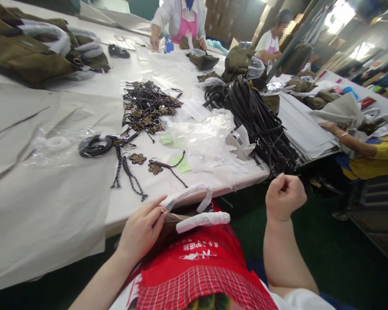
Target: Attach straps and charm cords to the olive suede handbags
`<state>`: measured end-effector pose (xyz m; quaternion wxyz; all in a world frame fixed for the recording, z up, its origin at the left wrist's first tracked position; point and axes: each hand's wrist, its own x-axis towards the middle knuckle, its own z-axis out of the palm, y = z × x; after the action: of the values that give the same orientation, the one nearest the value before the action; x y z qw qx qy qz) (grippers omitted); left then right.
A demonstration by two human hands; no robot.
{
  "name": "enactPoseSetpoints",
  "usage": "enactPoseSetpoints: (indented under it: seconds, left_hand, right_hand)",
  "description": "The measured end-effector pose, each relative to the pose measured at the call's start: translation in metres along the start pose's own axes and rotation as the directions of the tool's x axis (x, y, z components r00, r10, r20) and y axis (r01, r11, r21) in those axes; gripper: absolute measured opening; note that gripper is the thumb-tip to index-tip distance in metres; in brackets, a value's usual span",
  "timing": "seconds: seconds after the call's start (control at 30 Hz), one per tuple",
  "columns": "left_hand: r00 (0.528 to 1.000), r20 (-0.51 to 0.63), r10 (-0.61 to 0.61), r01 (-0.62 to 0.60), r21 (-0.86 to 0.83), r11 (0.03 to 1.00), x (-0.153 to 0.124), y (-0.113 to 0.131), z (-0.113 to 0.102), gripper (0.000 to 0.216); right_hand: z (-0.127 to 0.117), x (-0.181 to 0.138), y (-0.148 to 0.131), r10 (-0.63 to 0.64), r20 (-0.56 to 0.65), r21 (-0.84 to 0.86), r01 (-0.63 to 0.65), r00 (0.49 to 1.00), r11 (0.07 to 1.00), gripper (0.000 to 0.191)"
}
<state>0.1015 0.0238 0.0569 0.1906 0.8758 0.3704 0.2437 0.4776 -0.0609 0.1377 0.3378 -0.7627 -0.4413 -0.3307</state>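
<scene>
My left hand (142, 228) is at the table's front edge, its fingers closed on the side of a bag (172, 218) that stands between the table and my red apron. White wrapping covers the bag's handles (203, 221); most of its body is hidden. Off to the right, my right hand (286, 196) is raised in a fist, apart from the bag; whatever it may hold does not show. On the table just beyond the bag lie leopard-print flower charms (138, 159) with braided black cords and a coiled black strap (95, 146).
A heap of corded charms (148, 105) lies mid-table beside clear plastic bags (200, 129). Many black straps (245, 116) hang over the right edge. Olive bags (29, 51) are at far left. Co-workers stand across the table; a yellow-sleeved person's arm (358, 142) reaches in at right.
</scene>
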Motion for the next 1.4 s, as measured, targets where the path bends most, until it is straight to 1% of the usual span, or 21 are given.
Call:
enactPoseSetpoints:
  seconds: [0.07, 0.1, 0.17, 0.23, 0.3, 0.37, 0.43, 0.5, 0.6, 0.8, 0.9, 0.97, 1.03, 1.07, 1.1, 1.13, 1.2, 1.27, 1.3, 1.37, 1.4]
  left_hand:
    - [0.998, -0.014, 0.067, -0.066, 0.056, 0.996, 0.001, 0.013, -0.003, 0.03]
    - [0.996, -0.014, 0.089, -0.088, 0.082, 0.993, 0.002, 0.018, -0.004, 0.03]
    - [0.994, -0.004, 0.112, -0.111, 0.121, 0.986, 0.005, 0.027, -0.006, 0.031]
    - [0.991, 0.017, 0.132, -0.133, 0.132, 0.982, 0.007, 0.03, -0.007, 0.031]
    - [0.99, 0.038, 0.134, -0.137, 0.109, 0.985, 0.007, 0.029, -0.008, 0.03]
    - [0.994, 0.053, 0.098, -0.102, 0.076, 0.992, 0.005, 0.024, -0.008, 0.028]
    - [0.998, 0.053, 0.047, -0.05, 0.054, 0.997, 0.002, 0.019, -0.009, 0.026]
    - [0.998, 0.054, 0.022, -0.024, 0.033, 0.999, -0.001, 0.015, -0.009, 0.026]
    - [0.997, 0.073, 0.014, -0.013, -0.008, 1.0, -0.003, 0.012, -0.01, 0.026]
    - [0.998, 0.067, 0.003, 0.0, -0.04, 0.999, -0.002, 0.012, -0.01, 0.028]
    - [0.998, 0.067, -0.021, 0.024, -0.052, 0.998, -0.002, 0.013, -0.01, 0.029]
    - [0.996, 0.075, -0.049, 0.053, -0.057, 0.997, -0.001, 0.013, -0.01, 0.03]
    - [0.993, 0.089, -0.076, 0.082, -0.057, 0.995, 0.0, 0.013, -0.01, 0.03]
    - [0.992, 0.097, -0.086, 0.092, -0.056, 0.994, 0.001, 0.012, -0.01, 0.03]
    - [0.99, 0.104, -0.092, 0.098, -0.056, 0.994, 0.002, 0.012, -0.009, 0.03]
    - [0.989, 0.108, -0.096, 0.102, -0.054, 0.993, 0.003, 0.012, -0.009, 0.029]
    - [0.99, 0.106, -0.095, 0.1, -0.042, 0.994, 0.004, 0.012, -0.008, 0.028]
    - [0.991, 0.107, -0.076, 0.079, -0.025, 0.997, 0.005, 0.013, -0.008, 0.026]
    - [0.992, 0.111, -0.067, 0.069, -0.017, 0.997, 0.004, 0.013, -0.008, 0.026]
    - [0.993, 0.107, -0.051, 0.053, -0.014, 0.998, 0.002, 0.015, -0.008, 0.026]
    - [0.995, 0.09, -0.052, 0.054, -0.021, 0.998, 0.0, 0.016, -0.008, 0.026]
  right_hand:
    - [0.001, -0.002, -0.042, -0.179, 0.229, 0.238, 0.123, 0.957, 0.963, 0.024]
    - [0.003, -0.006, -0.063, -0.277, 0.37, 0.384, 0.125, 0.887, 0.915, 0.023]
    - [0.007, -0.014, -0.103, -0.493, 0.562, 0.617, 0.061, 0.664, 0.785, 0.022]
    - [0.009, -0.02, -0.13, -0.65, 0.598, 0.748, -0.037, 0.47, 0.662, 0.022]
    - [0.013, -0.022, -0.141, -0.702, 0.586, 0.798, -0.135, 0.405, 0.588, 0.023]
    - [0.024, -0.019, -0.136, -0.655, 0.623, 0.769, -0.182, 0.428, 0.613, 0.024]
    - [0.045, -0.015, -0.121, -0.509, 0.73, 0.61, -0.098, 0.456, 0.786, 0.023]
    - [0.072, -0.014, -0.104, -0.309, 0.821, 0.317, 0.066, 0.48, 0.946, 0.027]
    - [0.109, -0.018, -0.083, -0.173, 0.87, 0.096, 0.185, 0.462, 0.978, 0.036]
    - [0.145, -0.012, -0.082, -0.144, 0.879, 0.024, 0.26, 0.455, 0.965, 0.025]
    - [0.138, 0.001, -0.094, -0.162, 0.871, 0.032, 0.275, 0.465, 0.961, 0.025]
    - [0.118, 0.005, -0.109, -0.215, 0.838, 0.09, 0.262, 0.501, 0.961, 0.025]
    - [0.088, 0.005, -0.127, -0.352, 0.732, 0.286, 0.206, 0.583, 0.936, 0.024]
    - [0.071, 0.003, -0.138, -0.448, 0.638, 0.448, 0.171, 0.627, 0.877, 0.023]
    - [0.056, 0.0, -0.148, -0.544, 0.549, 0.604, 0.149, 0.634, 0.783, 0.022]
    - [0.043, -0.005, -0.159, -0.647, 0.481, 0.728, 0.141, 0.591, 0.671, 0.023]
    - [0.028, -0.015, -0.178, -0.829, 0.411, 0.855, 0.154, 0.378, 0.495, 0.03]
    - [0.026, -0.026, -0.193, -0.894, 0.432, 0.866, 0.221, 0.122, 0.448, 0.034]
    - [0.029, -0.032, -0.198, -0.883, 0.469, 0.845, 0.276, 0.027, 0.458, 0.031]
    - [0.035, -0.038, -0.203, -0.834, 0.548, 0.79, 0.373, -0.071, 0.487, 0.021]
    - [0.038, -0.039, -0.203, -0.815, 0.574, 0.769, 0.394, -0.08, 0.503, 0.017]
